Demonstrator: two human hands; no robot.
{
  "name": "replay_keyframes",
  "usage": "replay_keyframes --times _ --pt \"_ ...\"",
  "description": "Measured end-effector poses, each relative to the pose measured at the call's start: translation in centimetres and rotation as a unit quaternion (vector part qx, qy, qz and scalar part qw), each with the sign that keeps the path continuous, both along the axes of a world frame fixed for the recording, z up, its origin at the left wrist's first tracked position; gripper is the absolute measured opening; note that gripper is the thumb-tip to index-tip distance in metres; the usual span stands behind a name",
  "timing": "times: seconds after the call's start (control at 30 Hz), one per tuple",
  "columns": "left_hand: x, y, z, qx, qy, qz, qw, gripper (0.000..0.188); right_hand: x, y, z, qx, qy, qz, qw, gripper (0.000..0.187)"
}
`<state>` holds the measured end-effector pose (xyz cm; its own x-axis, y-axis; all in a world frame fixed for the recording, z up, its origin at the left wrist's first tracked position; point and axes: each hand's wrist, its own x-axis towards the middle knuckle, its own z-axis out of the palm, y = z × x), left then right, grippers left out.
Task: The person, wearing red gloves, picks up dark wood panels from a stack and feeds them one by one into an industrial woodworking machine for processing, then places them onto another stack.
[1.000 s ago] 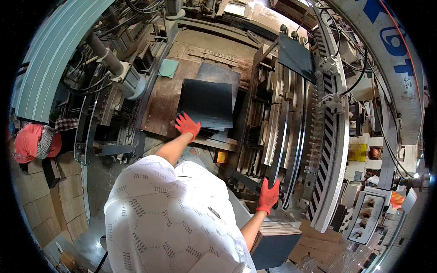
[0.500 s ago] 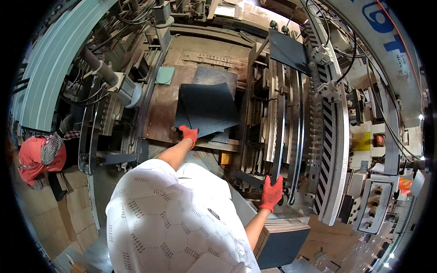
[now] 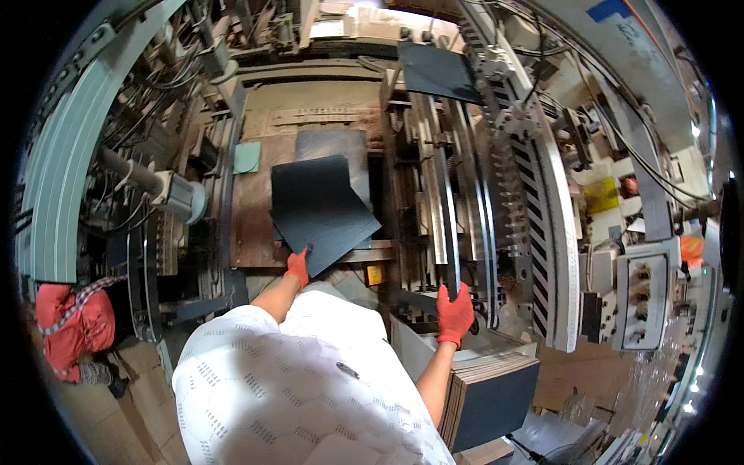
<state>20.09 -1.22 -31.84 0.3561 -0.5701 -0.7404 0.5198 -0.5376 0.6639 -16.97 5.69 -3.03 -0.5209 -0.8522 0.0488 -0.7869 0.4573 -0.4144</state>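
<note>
My left hand [image 3: 297, 266], in a red glove, pinches the near corner of a black panel [image 3: 335, 226]. That panel lies skewed over another dark panel [image 3: 308, 175], overlapping it. Beneath them are a greyish sheet [image 3: 333, 144] and a worn brown board [image 3: 249, 201]. My right hand [image 3: 456, 314], also red-gloved, grips the near end of a long metal rail [image 3: 452, 232] on the machine to the right; its fingers sit on either side of the rail.
Another dark panel [image 3: 440, 71] rests across the far end of the rails. A stack of panels [image 3: 492, 399] stands by my right forearm. A small green piece [image 3: 246, 157] lies on the board. At far left bends a person in red [image 3: 77, 325]. A control box [image 3: 643, 302] is at right.
The upper black panel has swung round and come nearer to me, with my left hand at its corner. My right hand stays at the rail end. The whole view has shifted.
</note>
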Motion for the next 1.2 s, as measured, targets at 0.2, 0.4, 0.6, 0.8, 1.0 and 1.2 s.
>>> replay_keyframes --times 0.2,0.4,0.6,0.8,1.0,1.2 --pt "1.0 -3.7 1.5 -0.1 -0.033 -0.01 0.994 0.026 -0.1 -0.2 -1.3 0.007 -0.01 0.007 1.0 0.045" --pt "-1.7 -5.3 15.7 -0.192 0.125 -0.085 0.97 0.024 0.5 -0.4 -0.5 -0.006 -0.005 0.003 1.0 0.041" --pt "-7.8 -7.6 25.9 -0.276 0.14 -0.272 0.911 0.023 0.3 -0.2 -0.5 0.0 0.001 0.022 1.0 0.046" --pt "-18.0 -9.9 23.4 -0.314 0.156 -0.289 0.891 0.024 0.4 -0.1 -0.3 -0.032 0.0 0.028 0.999 0.05" --pt "-25.8 -9.0 23.7 -0.3 0.037 -0.156 0.94 0.018 0.1 0.5 -1.0 -0.045 -0.001 0.029 0.999 0.051" --pt "-30.2 -12.3 21.4 -0.326 -0.071 -0.06 0.941 0.022 -0.2 0.6 -1.3 -0.035 0.005 0.005 0.999 0.052"
